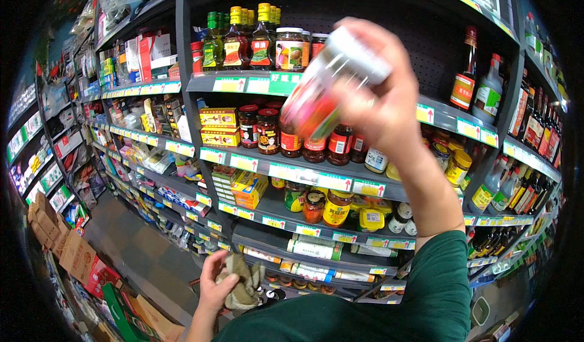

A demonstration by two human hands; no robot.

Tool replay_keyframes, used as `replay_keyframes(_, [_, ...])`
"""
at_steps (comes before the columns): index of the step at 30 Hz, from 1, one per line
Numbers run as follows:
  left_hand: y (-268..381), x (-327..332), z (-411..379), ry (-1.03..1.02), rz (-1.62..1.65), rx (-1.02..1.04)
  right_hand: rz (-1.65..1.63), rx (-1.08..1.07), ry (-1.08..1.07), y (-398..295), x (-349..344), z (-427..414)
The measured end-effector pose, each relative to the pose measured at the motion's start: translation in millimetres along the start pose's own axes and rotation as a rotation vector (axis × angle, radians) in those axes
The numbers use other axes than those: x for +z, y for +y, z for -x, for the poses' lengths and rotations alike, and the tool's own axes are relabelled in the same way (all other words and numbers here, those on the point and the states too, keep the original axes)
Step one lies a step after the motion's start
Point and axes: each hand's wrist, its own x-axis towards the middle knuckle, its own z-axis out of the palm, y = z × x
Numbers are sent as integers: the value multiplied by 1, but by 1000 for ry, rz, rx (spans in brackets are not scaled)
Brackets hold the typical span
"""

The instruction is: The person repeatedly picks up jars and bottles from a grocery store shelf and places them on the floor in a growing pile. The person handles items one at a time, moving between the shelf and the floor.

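Note:
My right hand (381, 91) is raised before the upper shelf, gripping a large jar (319, 86) with a silvery lid and a colourful label; it is tilted and motion-blurred. Low in front of me, my left hand (219, 280) holds a crumpled olive and grey cloth (242, 281). Behind the jar, on the upper shelf (214, 82), stand oil bottles with yellow caps (260, 41) and green caps, beside a white-lidded jar (290, 50). Red-lidded sauce jars (267, 129) line the shelf below, next to yellow boxes (219, 118).
Dark bottles (464, 70) stand at the upper shelf's right end. Lower shelves carry a yellow-labelled sauce jar (337, 209), yellow tubs (372, 219) and wrapped rolls (312, 249). Cardboard boxes (77, 255) and a green box (123, 312) lie left of the aisle floor (137, 241).

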Motion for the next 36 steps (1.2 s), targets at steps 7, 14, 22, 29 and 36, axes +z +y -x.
replay_keyframes(7, [48,57,-43,-233,-61,185,91,-288,-451,-26,62,68])
replay_keyframes(14, [38,68,-44,-314,-89,227,31,-318,-586,-18,85,102])
replay_keyframes(22, [42,89,-39,-60,38,187,342,-184,-825,-13,29,6])
replay_keyframes(29, [28,93,-37,33,119,62,1129,151,-370,108,-81,-142])
replay_keyframes(36, [17,97,-34,34,46,50,1387,479,-638,214,-103,-181])
